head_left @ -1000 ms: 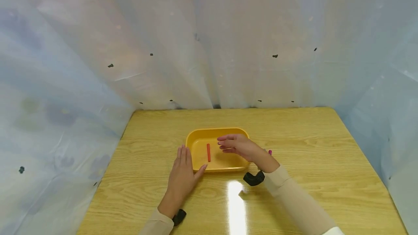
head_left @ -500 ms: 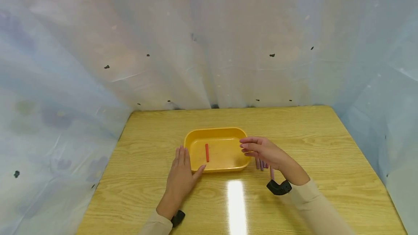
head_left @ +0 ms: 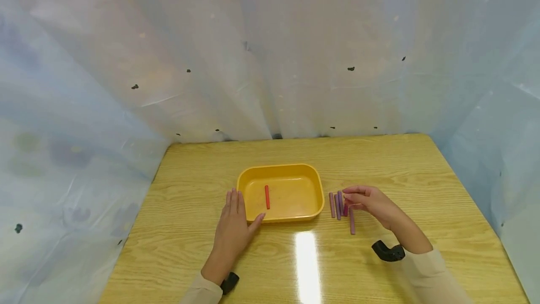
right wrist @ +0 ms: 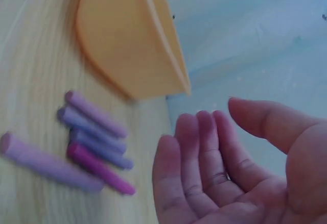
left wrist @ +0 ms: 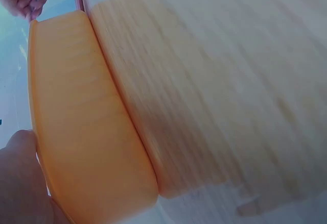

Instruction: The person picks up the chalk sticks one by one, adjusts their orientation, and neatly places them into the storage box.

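A yellow plastic tray [head_left: 295,198] stands on the table with one red stick [head_left: 267,197] lying inside, toward its left end. My left hand [head_left: 231,233] rests against the tray's left side, fingers straight and thumb along the near rim. Over several pink and purple sticks, like chalk or modelling clay, hovers my right hand [head_left: 375,205]. Its fingers are loosely bent with nothing between them, apart from the sticks in the right wrist view. There, a magenta stick [right wrist: 99,168] lies beside two purple ones, with a mauve stick [right wrist: 51,164] set apart from the group.
The wooden table [head_left: 202,168] extends around the tray. A pale plastic sheet [head_left: 278,60] hangs behind it and at both sides. A bright reflection [head_left: 307,262] crosses the near tabletop. Each wrist wears a black strap mount [head_left: 388,251].
My right hand has moved from above the tray rightward to over the sticks, uncovering them. The left hand and the red stick have stayed put.
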`<state>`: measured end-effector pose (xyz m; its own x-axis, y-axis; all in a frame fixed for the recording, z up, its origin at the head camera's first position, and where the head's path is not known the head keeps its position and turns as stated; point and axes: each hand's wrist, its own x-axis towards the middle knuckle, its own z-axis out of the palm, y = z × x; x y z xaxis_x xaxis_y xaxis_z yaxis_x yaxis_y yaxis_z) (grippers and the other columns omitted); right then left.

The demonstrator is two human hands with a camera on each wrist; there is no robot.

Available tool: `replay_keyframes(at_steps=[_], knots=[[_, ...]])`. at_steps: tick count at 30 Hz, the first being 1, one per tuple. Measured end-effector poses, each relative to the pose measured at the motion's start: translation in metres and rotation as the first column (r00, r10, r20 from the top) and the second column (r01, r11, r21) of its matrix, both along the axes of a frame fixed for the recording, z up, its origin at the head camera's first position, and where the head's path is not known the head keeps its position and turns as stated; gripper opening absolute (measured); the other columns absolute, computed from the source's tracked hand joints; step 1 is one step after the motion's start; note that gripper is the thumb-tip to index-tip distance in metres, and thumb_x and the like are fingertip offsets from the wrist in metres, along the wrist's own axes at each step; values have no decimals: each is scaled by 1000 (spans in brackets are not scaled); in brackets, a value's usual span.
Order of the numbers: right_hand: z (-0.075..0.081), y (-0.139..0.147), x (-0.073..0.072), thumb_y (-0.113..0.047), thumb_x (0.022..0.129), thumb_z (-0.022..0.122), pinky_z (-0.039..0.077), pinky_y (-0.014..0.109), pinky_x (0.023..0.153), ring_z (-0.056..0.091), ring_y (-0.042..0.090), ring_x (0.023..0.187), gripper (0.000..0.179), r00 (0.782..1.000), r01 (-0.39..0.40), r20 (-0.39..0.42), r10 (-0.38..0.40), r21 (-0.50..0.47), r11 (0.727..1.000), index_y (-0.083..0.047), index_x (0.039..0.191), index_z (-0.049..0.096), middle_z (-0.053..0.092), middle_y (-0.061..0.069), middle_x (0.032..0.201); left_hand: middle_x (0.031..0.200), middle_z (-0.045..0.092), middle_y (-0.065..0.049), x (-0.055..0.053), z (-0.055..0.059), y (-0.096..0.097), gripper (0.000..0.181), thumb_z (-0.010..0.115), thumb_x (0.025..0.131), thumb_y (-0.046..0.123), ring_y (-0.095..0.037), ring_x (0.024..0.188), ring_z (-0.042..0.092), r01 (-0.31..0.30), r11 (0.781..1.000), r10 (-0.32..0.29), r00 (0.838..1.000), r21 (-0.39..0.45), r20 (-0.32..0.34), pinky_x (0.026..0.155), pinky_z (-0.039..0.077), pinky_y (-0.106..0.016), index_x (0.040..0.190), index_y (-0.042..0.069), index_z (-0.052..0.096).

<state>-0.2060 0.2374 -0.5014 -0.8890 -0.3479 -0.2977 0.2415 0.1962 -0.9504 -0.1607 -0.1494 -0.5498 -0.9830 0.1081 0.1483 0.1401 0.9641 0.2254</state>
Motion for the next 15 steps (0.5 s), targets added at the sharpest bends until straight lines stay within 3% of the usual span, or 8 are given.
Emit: replay_keyframes(at_steps=[5, 15], knots=[[-7, 10, 8, -25, 95, 53, 48, 45, 84, 57, 33, 101, 46, 1000, 25, 15, -27, 129, 991, 11, 124, 50, 59, 21, 112, 152, 8, -21, 0, 0, 1, 98, 28, 86, 72, -30, 140, 3, 3, 1000, -3, 1000, 5, -3, 108, 21, -46, 146, -5, 14], [-23, 14, 17, -19, 95, 53, 51, 37, 66, 57, 20, 76, 33, 997, 73, -16, -71, 256, 964, 11, 108, 58, 61, 12, 85, 153, 7, -21, -1, 0, 1, 98, 29, 86, 72, -30, 140, 3, 2, 1000, -3, 1000, 16, 11, 108, 21, -46, 146, -4, 13]])
